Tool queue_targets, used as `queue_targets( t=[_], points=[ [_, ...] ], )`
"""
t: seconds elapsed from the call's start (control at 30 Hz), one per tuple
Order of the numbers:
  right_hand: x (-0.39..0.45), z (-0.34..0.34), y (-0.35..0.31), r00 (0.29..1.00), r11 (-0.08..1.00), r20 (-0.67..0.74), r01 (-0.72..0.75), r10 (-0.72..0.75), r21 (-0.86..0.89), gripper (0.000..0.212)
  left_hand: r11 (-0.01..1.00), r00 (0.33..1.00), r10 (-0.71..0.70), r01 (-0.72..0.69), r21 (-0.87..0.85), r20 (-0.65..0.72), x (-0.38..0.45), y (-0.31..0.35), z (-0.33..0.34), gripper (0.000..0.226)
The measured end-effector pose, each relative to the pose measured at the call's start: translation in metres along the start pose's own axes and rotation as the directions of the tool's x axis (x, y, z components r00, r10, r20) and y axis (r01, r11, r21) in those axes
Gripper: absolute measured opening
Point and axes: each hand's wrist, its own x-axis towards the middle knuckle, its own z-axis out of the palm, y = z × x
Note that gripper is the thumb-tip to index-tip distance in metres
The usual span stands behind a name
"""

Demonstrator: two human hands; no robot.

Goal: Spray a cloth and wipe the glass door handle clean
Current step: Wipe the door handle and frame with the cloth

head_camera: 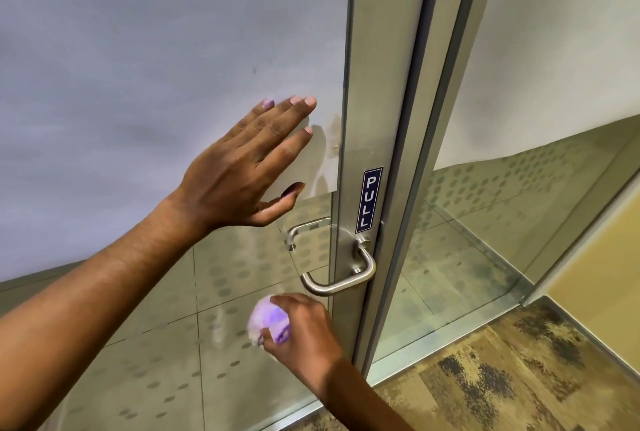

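A brushed steel loop handle (341, 283) juts from the metal stile of the glass door (138, 49), just under a blue PULL sticker (369, 200). My left hand (242, 167) lies flat with spread fingers on the frosted glass, up and left of the handle. Below the handle, my right hand (301, 330) is closed around a bunched pale lilac cloth (266, 321), a short gap away from the steel bar. A second handle (299, 231) shows through the glass on the far side. No spray bottle is in view.
The door's metal frame (412, 153) runs vertically at centre. A fixed glass panel (519, 205) with a dotted film stands to the right. Mottled brown carpet (502, 378) covers the floor at lower right.
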Motion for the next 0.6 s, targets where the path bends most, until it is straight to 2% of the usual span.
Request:
queue_targets(
  t=[0.1,0.23,0.3,0.43,0.6],
  points=[
    [-0.014,-0.030,0.015,0.999,0.993,-0.002,0.037,-0.037,0.114,0.048,1.000,1.000,0.002,-0.002,0.000,-0.004,0.001,0.000,0.000,0.062],
    [-0.012,-0.110,0.028,0.979,0.911,-0.202,0.059,0.027,0.408,0.048,1.000,1.000,0.007,-0.007,-0.007,-0.010,0.002,0.000,0.000,0.062],
    [0.000,-0.150,0.029,0.956,0.878,-0.290,0.100,0.046,0.468,0.047,1.000,1.000,0.008,-0.008,-0.006,-0.014,0.002,0.001,0.000,0.062],
    [0.034,-0.204,0.028,0.924,0.907,-0.379,0.194,-0.042,0.374,0.036,1.000,1.000,0.005,-0.005,-0.004,-0.014,0.002,0.001,0.000,0.063],
    [0.067,-0.211,0.023,0.887,0.957,-0.437,0.239,-0.146,0.166,0.031,1.000,1.000,0.003,-0.003,0.008,-0.006,0.001,0.001,0.000,0.064]
  ],
)
